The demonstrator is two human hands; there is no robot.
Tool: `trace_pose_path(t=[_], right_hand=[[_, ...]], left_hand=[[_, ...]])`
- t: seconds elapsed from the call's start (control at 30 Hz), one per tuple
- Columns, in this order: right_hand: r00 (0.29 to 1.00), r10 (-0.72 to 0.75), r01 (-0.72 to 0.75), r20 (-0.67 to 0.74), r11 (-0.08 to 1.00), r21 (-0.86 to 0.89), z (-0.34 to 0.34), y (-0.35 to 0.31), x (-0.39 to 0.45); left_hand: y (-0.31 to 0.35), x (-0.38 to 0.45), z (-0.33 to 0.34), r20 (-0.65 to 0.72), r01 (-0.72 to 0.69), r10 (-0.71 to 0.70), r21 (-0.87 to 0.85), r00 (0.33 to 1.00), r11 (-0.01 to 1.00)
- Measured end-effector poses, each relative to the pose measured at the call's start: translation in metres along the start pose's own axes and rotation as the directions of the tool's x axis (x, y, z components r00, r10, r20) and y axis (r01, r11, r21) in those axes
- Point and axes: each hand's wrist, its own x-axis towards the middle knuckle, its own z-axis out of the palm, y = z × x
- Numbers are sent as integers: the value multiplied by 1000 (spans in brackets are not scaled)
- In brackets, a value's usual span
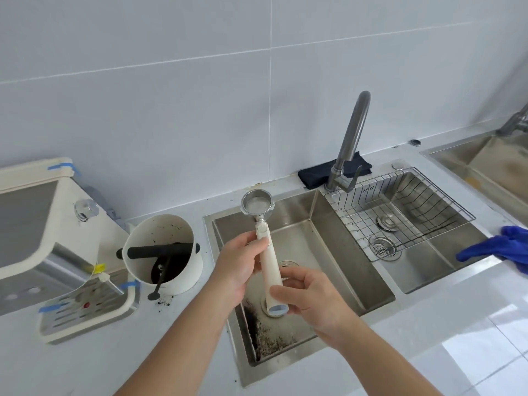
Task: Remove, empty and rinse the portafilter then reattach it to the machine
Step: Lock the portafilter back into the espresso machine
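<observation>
I hold the portafilter [267, 250] over the left sink basin [337, 252], its cream handle pointing toward me and its steel basket [257, 202] facing up at the far end. The basket looks bare of grounds. My left hand [238, 267] grips the upper part of the handle near the neck. My right hand [308, 292] wraps the lower end of the handle. The cream espresso machine [37, 224] stands at the left edge, with its drip tray [85, 312] in front. The tap [350, 144] rises behind the sink, and no water runs from it.
A white knock box [165, 252] holding dark grounds and a black bar sits between machine and sink. Loose grounds lie in the basin's near corner [265, 335]. A wire rack [400, 212] spans the right basin. Blue gloves [500, 250] lie at right; a dark cloth [317, 174] sits behind the tap.
</observation>
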Motion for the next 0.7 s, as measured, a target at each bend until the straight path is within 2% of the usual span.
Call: trace_pose_path(t=[0.1, 0.47, 0.7], right_hand=[[1000, -12, 12, 0, 999, -35, 17, 7, -5], [1000, -6, 6, 29, 1000, 14, 70, 29, -23], [1000, 7, -7, -22, 999, -32, 100, 46, -33]], left_hand=[[-1, -10, -16, 7, 0, 0, -5, 1000, 1000], [-9, -40, -68, 10, -7, 7, -29, 1000, 1000], [-18, -58, -97, 17, 9, -9, -29, 1000, 1000]])
